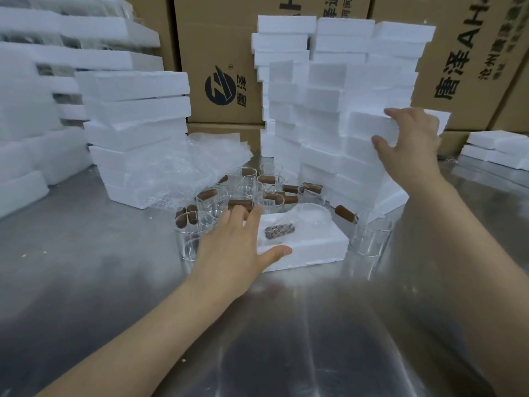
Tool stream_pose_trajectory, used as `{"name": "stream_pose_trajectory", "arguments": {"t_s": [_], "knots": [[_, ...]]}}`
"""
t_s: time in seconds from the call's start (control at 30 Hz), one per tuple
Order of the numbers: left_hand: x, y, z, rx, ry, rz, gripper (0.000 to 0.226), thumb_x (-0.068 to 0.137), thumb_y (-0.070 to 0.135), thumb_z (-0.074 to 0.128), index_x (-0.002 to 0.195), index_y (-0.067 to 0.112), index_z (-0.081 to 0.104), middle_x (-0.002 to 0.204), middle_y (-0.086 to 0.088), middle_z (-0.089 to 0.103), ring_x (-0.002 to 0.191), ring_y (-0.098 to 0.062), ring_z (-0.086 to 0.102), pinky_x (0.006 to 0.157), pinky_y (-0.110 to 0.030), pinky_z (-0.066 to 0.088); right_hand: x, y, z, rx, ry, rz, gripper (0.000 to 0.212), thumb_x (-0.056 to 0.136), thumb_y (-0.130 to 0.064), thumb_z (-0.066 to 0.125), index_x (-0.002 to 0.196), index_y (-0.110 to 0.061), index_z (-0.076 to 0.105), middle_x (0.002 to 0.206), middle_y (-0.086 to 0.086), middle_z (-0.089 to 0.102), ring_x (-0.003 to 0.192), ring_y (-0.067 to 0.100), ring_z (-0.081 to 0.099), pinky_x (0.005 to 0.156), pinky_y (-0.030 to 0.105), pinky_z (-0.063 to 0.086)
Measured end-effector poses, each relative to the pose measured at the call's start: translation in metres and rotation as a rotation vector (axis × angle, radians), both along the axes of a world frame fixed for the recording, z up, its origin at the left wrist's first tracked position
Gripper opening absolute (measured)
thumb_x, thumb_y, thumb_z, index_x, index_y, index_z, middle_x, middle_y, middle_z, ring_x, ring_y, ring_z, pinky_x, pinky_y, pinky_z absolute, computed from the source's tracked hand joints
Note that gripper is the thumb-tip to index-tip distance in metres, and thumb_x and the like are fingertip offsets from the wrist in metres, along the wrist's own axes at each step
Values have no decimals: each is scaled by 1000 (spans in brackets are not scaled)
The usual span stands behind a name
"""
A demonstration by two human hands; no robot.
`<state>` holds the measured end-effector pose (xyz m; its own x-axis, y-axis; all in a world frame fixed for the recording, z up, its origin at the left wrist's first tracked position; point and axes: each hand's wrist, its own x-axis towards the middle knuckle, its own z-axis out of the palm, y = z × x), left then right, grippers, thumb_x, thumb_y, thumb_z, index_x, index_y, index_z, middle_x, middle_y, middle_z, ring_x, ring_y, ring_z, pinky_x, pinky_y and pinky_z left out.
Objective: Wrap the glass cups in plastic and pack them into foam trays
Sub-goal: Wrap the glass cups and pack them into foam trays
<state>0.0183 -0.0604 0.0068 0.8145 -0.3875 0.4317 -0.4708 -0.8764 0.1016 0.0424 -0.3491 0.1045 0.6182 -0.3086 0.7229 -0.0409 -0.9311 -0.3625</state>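
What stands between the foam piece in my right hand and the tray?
Nothing solid: open air lies between foam piece and tray. A glass cup stands just right of the tray, beside that path.

Shiny steel tabletop [86, 282], stacked cardboard boxes [217, 53] behind (printed black)

One wide-angle view is taken from head height, tilted forward and down across the table [86, 282], which is seen close; foam stacks [329, 116] and cartons [217, 38] are faced beyond.
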Motion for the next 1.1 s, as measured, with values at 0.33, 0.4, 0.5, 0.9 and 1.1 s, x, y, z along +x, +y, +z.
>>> {"name": "stream_pose_trajectory", "arguments": {"t_s": [0.33,0.4,0.5,0.9,1.1], "knots": [[5,7,6,-370,24,-127,91,77,83,20,151,29,15,148,8,31,131,-12,38,95,-34,42,-51,4,42,350,-466,540,34,90,-27,63,122,-17,59,109,-5,63,98,5,60,89,27,49],[4,9,11,-706,143,-210,88,77,84,27,150,36,13,146,18,33,130,-7,40,102,-38,41,-54,27,24,792,-364,935,39,97,-20,55,134,-12,47,130,6,56,110,14,58,91,27,46],[10,11,22,-1177,353,-271,88,76,82,33,149,36,17,138,23,43,125,-9,48,107,-38,36,-56,60,-7,1460,-167,1396,40,92,-8,53,130,-17,47,122,9,61,95,20,63,81,25,50],[18,17,13,-1122,737,-293,34,94,45,49,126,33,55,111,22,68,100,4,64,92,-23,44,-40,73,-49,373,209,350,21,94,-30,49,105,-29,67,78,-16,58,77,13,56,68,26,45],[21,4,-3,-1158,794,-317,62,66,60,61,123,39,49,117,15,68,114,-11,61,107,-42,39,-35,74,-57,287,315,281,40,99,-16,36,137,-15,49,106,11,60,99,26,55,79,25,38]]}}
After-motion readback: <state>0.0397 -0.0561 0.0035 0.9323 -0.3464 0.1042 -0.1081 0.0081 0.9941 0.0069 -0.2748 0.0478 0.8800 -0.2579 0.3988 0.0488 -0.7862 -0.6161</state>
